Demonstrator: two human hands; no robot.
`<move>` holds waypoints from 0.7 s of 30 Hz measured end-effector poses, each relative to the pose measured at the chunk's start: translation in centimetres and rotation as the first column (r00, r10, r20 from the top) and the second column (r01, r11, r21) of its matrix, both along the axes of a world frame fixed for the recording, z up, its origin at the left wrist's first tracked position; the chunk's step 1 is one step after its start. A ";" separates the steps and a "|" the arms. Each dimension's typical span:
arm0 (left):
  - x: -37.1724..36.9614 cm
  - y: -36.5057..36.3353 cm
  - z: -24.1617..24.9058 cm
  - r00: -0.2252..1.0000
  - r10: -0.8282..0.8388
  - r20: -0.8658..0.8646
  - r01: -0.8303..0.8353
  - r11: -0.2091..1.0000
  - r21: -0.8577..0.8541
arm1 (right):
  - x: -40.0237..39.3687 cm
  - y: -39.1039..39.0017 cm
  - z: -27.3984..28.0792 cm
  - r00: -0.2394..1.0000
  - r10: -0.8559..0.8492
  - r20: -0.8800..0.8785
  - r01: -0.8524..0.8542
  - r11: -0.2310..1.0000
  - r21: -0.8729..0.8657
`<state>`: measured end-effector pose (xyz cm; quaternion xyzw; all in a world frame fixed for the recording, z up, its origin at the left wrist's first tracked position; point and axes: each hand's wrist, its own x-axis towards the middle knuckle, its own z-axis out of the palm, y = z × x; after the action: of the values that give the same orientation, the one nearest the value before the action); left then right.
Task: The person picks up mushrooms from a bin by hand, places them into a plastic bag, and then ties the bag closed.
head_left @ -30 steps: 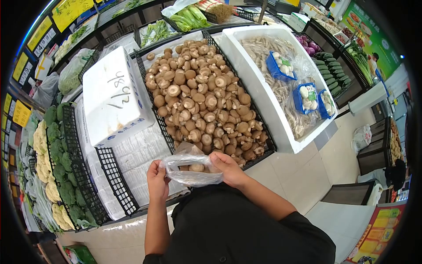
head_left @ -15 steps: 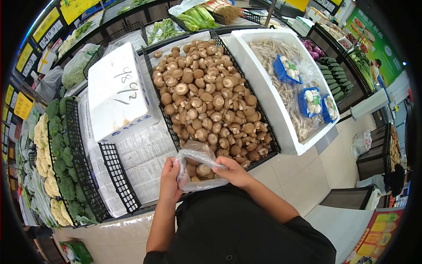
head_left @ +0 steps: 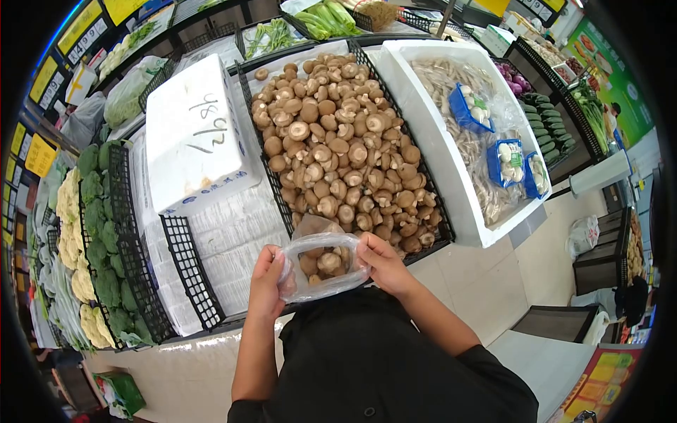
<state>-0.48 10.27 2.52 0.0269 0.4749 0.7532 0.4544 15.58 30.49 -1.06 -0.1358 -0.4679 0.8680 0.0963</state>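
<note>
Plastic bag with mushrooms sits just in front of the mushroom crate; left hand and right hand pinch its rim.

Both forearms reach forward, bare; the left hand and right hand pinch closed (fingers curled inward), level, near each other.

Brown mushrooms fill a black crate. The bag is clear, showing brown caps inside. A white foam box bears black scrawl. Blue trays hold white mushrooms. Green broccoli lies beside cream cauliflower; yellow price signs.
</note>
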 end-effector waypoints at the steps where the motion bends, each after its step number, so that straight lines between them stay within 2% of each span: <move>1: 0.0 0.0 -0.1 0.999 0.014 -0.050 -0.015 1.000 -0.010 | 0.0 0.0 -0.1 1.000 0.005 -0.017 -0.005 1.000 -0.004; 4: -0.2 0.0 -0.3 0.977 0.044 -0.207 -0.055 0.997 -0.049 | -0.1 0.1 0.1 1.000 0.021 -0.007 -0.021 1.000 0.000; 6: -0.4 0.1 -0.1 0.946 0.046 -0.321 -0.077 0.993 -0.084 | 0.2 0.5 0.2 0.996 0.091 0.018 -0.092 0.989 0.117; 8: -0.3 -0.5 -0.8 0.946 0.055 -0.321 -0.075 0.996 -0.048 | 0.2 1.0 0.7 0.988 0.147 0.049 -0.154 0.961 0.232; 10: 0.5 -0.6 -0.6 0.943 0.096 -0.318 -0.106 0.994 -0.015 | 0.4 2.1 1.5 0.995 0.036 0.091 -0.067 0.929 0.364; 12: 1.7 -0.7 -0.8 0.919 0.141 -0.369 -0.194 0.975 -0.111 | 0.6 4.1 1.0 0.986 -0.123 0.108 0.054 0.867 0.495; 14: 2.9 -0.8 -0.9 0.906 0.174 -0.387 -0.249 0.956 -0.153 | 0.5 6.4 -0.7 0.913 -0.377 0.157 0.201 0.749 0.632; 16: 3.8 -0.9 -1.0 0.907 0.207 -0.368 -0.276 0.950 -0.148 | 0.6 8.4 -0.2 0.852 -0.520 0.064 0.236 0.490 0.839; 17: 4.0 -1.3 -1.4 0.913 0.179 -0.367 -0.254 0.952 -0.169 | 0.8 9.1 0.3 0.821 -0.562 0.103 0.239 0.502 0.832; 20: 4.2 -2.1 -2.3 0.928 0.100 -0.359 -0.192 0.954 -0.231 | 0.9 10.8 0.4 0.745 -0.663 -0.071 0.082 -0.014 0.997; 21: 4.3 -2.2 -1.8 0.932 0.081 -0.353 -0.177 0.953 -0.248 | 1.0 11.4 0.5 0.758 -0.651 0.040 -0.034 0.021 0.999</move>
<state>3.87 8.12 0.67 0.0611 0.6468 0.6923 0.3141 16.58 41.94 -0.52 -0.3605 -0.8780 0.2116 0.2333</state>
